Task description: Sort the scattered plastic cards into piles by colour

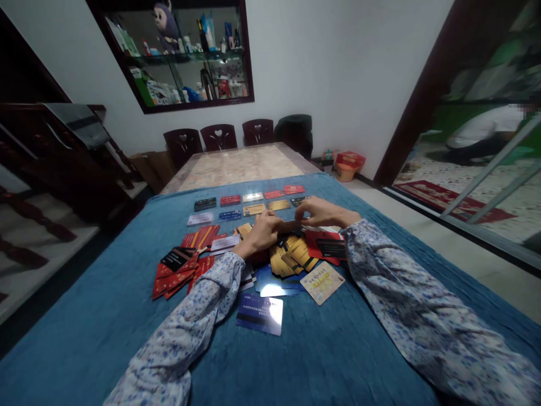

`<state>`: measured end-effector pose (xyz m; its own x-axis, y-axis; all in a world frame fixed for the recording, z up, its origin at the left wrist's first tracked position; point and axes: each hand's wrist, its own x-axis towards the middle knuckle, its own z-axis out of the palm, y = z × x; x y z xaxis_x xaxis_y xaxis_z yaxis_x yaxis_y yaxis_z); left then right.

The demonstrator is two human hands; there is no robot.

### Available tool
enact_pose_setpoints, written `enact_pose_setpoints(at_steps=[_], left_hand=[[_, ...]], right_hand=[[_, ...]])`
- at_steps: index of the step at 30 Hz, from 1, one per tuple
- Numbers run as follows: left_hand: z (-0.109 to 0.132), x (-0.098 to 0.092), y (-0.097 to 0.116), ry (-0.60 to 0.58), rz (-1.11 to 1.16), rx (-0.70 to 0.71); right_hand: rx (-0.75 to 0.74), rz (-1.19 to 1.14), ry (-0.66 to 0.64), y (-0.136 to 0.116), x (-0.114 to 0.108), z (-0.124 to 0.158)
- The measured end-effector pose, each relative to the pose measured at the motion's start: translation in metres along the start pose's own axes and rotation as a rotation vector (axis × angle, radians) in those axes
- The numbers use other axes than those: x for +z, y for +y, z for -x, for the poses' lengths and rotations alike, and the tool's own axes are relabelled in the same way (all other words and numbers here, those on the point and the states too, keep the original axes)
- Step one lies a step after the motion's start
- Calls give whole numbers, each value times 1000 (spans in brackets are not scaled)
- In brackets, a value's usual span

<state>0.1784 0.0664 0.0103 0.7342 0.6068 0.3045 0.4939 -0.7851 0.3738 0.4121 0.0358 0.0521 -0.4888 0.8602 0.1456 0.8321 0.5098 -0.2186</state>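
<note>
My left hand (262, 232) and my right hand (320, 213) meet over a heap of cards. Between them they hold a small stack of cards (289, 227) by its two ends, fingers closed. The stack's printed faces cannot be made out. Just below it lie loose yellow cards (291, 256). Red cards with a black band (329, 245) are beside my right wrist, and a white card (225, 244) is left of my left hand. Closer to me lie a beige card (323, 282) and a shiny blue card (259, 313).
Beyond my hands, card piles stand in rows, among them a black pile (205, 204) and a gold pile (279, 204). Spread red cards (175, 277) lie at left on the blue cloth (105, 293). Chairs (217, 137) line the far side. A person (486, 132) crouches beyond the doorway.
</note>
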Motion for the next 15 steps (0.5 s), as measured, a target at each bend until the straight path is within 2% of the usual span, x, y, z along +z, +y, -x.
enact_pose_setpoints(at_steps=[8, 15], left_hand=[[0, 1, -1, 55, 12, -30], [-2, -2, 3, 29, -87, -65]], right_hand=[[-39, -60, 69, 7, 5, -1], [-134, -69, 233, 5, 8, -3]])
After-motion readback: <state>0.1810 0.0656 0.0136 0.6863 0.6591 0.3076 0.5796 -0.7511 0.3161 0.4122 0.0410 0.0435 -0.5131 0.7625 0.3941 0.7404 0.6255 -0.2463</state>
